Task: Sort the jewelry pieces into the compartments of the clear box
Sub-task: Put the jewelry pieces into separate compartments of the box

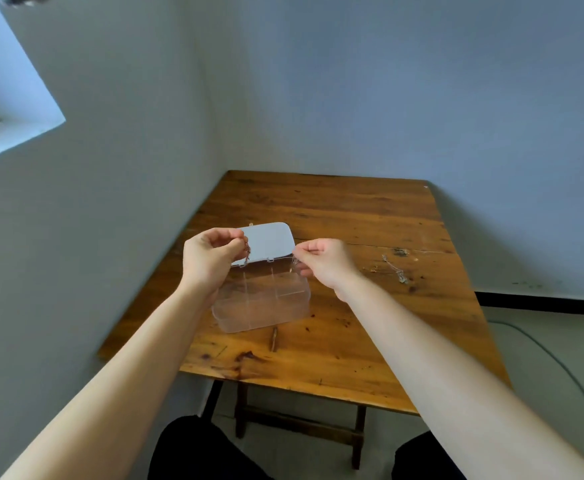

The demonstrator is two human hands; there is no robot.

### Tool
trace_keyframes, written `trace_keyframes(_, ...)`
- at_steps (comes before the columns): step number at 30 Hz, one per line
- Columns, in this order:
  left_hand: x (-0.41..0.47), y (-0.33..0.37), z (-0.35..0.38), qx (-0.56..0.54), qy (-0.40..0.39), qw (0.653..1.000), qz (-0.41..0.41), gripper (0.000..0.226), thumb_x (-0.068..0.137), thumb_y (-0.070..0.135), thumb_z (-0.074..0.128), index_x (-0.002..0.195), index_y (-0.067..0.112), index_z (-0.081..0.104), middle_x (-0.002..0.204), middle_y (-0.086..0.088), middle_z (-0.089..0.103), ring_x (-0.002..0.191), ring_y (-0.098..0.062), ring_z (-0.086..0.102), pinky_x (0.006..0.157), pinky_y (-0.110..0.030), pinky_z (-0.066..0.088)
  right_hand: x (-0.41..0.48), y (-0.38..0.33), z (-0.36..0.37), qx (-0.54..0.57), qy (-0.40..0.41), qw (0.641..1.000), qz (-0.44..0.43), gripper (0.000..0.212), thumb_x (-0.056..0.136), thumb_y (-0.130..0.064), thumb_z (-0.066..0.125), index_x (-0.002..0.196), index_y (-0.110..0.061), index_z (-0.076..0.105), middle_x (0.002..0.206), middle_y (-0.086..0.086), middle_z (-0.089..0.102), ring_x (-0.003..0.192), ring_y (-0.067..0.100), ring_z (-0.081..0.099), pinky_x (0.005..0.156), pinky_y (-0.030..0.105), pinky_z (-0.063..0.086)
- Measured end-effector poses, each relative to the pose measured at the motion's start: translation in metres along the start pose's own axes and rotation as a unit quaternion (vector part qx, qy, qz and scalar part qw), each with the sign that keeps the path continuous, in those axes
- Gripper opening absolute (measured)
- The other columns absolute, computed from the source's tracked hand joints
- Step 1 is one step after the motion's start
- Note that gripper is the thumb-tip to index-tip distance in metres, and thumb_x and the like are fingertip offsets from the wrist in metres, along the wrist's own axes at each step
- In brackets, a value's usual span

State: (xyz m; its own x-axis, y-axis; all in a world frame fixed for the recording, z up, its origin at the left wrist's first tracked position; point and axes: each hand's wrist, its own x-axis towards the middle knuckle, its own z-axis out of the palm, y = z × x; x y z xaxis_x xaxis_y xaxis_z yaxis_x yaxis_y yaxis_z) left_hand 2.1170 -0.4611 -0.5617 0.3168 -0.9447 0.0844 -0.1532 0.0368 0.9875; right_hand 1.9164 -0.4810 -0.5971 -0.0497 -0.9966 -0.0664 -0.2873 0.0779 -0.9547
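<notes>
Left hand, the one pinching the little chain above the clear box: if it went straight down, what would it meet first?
Probably the clear box itself. The left hand holds a small chain over the box's open back-left compartments, in front of the raised lid. Depth is unclear, so it might clip the near-left wall.

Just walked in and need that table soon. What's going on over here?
A person is sorting jewelry into a clear box with its lid open. Both hands are raised over it: the left hand pinches a dangling chain, the right hand pinches something too small to identify. Another chain lies on the wooden table.
</notes>
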Motion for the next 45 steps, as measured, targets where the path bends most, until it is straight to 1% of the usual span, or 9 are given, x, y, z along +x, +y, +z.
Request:
trace_keyframes(6,0.009,-0.026,0.005,0.054,-0.002,0.998,-0.017,0.007,0.086,0.01,0.073,0.084,0.017,0.074,0.085,-0.003,0.074,0.076,-0.016,0.074,0.077,-0.035,0.061,0.021,-0.001,0.037,-0.267,-0.019,0.961,-0.065,0.022,0.094,-0.018,0.068,0.116,-0.015,0.074,0.116,0.004,0.072,0.099,0.021,0.067,0.085,0.029,0.055)
trace_keyframes(12,0.022,-0.042,0.019,0.199,-0.04,0.979,0.033,0.008,0.086,0.012,0.072,0.089,0.019,0.074,0.087,0.001,0.073,0.073,-0.011,0.07,0.069,-0.025,0.059,0.023,0.001,0.039,-0.418,-0.043,0.9,-0.116,0.026,0.098,-0.016,0.062,0.122,-0.02,0.071,0.118,0.004,0.071,0.098,0.023,0.067,0.075,0.03,0.055)
trace_keyframes(19,0.021,-0.057,0.024,0.354,-0.083,0.928,0.081,0.018,0.088,0.011,0.069,0.106,0.014,0.073,0.098,-0.002,0.073,0.087,-0.013,0.063,0.07,-0.022,0.046,0.019,0.01,0.029,-0.345,-0.02,0.93,-0.125,0.024,0.097,-0.013,0.062,0.118,-0.016,0.073,0.118,0.005,0.072,0.105,0.022,0.067,0.091,0.036,0.057)
trace_keyframes(24,0.011,-0.05,0.021,0.341,-0.077,0.93,0.11,0.023,0.091,0.01,0.064,0.114,0.013,0.07,0.107,-0.004,0.072,0.092,-0.012,0.061,0.072,-0.019,0.044,0.01,0.018,0.008,-0.226,0.028,0.966,-0.122,0.02,0.095,-0.016,0.065,0.111,-0.019,0.076,0.11,-0.002,0.075,0.097,0.012,0.068,0.086,0.026,0.055)
trace_keyframes(28,-0.006,-0.047,0.033,0.331,-0.053,0.93,0.153,0.026,0.093,0.013,0.059,0.118,0.014,0.066,0.113,-0.005,0.07,0.089,-0.013,0.062,0.068,-0.019,0.045,-0.002,0.037,-0.025,-0.196,0.076,0.972,-0.109,0.016,0.094,-0.022,0.065,0.104,-0.026,0.076,0.102,-0.01,0.074,0.089,0.003,0.064,0.076,0.02,0.051)
trace_keyframes(33,-0.043,-0.049,0.081,0.332,-0.103,0.907,0.239,0.029,0.095,0.015,0.056,0.123,0.016,0.06,0.127,-0.005,0.062,0.114,-0.02,0.058,0.089,-0.026,0.048,-0.017,0.079,-0.073,-0.206,0.142,0.967,-0.046,0.019,0.093,-0.022,0.062,0.109,-0.026,0.072,0.095,-0.012,0.066,0.095,0.01,0.064,0.082,0.028,0.051)
trace_keyframes(38,-0.071,-0.057,0.131,0.347,-0.21,0.868,0.288,0.036,0.095,0.008,0.053,0.131,0.01,0.057,0.142,-0.009,0.051,0.123,-0.026,0.055,0.097,-0.03,0.047,-0.021,0.117,-0.119,-0.248,0.174,0.952,0.049,0.033,0.096,-0.025,0.06,0.129,-0.021,0.061,0.119,0.002,0.051,0.111,0.024,0.06,0.086,0.035,0.052)
trace_keyframes(41,-0.075,-0.065,0.159,0.392,-0.255,0.847,0.252,0.045,0.097,0.009,0.048,0.142,0.011,0.045,0.153,-0.012,0.039,0.136,-0.031,0.04,0.106,-0.038,0.04,-0.018,0.131,-0.139,-0.27,0.168,0.945,0.078,0.04,0.097,-0.03,0.059,0.135,-0.021,0.056,0.13,0.007,0.05,0.116,0.027,0.057,0.091,0.042,0.052)
trace_keyframes(45,-0.063,-0.078,0.187,0.478,-0.245,0.825,0.178,0.056,0.097,0.002,0.04,0.151,0.008,0.025,0.158,-0.015,0.025,0.141,-0.035,0.025,0.114,-0.04,0.025,-0.009,0.142,-0.15,-0.341,0.111,0.932,0.06,0.054,0.1,-0.044,0.051,0.15,-0.026,0.04,0.138,0.006,0.048,0.122,0.027,0.054,0.094,0.045,0.052)
